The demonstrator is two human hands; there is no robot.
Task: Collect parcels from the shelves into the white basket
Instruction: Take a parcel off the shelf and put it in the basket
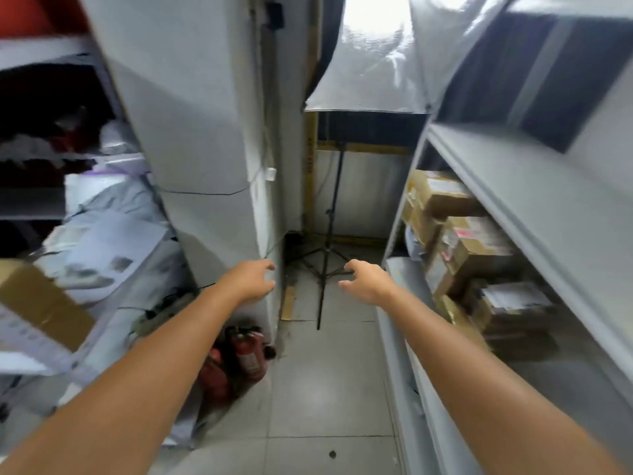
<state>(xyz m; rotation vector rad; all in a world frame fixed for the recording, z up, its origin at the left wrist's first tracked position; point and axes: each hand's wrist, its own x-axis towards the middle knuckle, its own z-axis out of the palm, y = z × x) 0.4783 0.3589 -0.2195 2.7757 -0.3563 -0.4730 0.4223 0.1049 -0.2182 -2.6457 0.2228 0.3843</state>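
At frame centre the left grip point(254, 281) and right grip point(368, 283) are extended forward, fingers loosely curled, holding nothing. Cardboard parcels point(474, 250) sit on the shelf point(496, 166) at right.

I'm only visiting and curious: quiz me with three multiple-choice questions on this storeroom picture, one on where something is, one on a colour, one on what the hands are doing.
1. Where do the brown cardboard boxes sit?
A) in the grey metal shelving on the person's right
B) on a trolley
C) in a hand

2. What colour are the metal fire extinguishers on the grey tiled floor?
A) green
B) red
C) yellow

3. What are the left hand and right hand doing?
A) each holding a parcel
B) holding nothing, fingers loosely curled
C) gripping a broom

Answers:
1 A, they are stacked under a shelf board at right.
2 B, their bodies are plainly red.
3 B, both reach forward with nothing in them.
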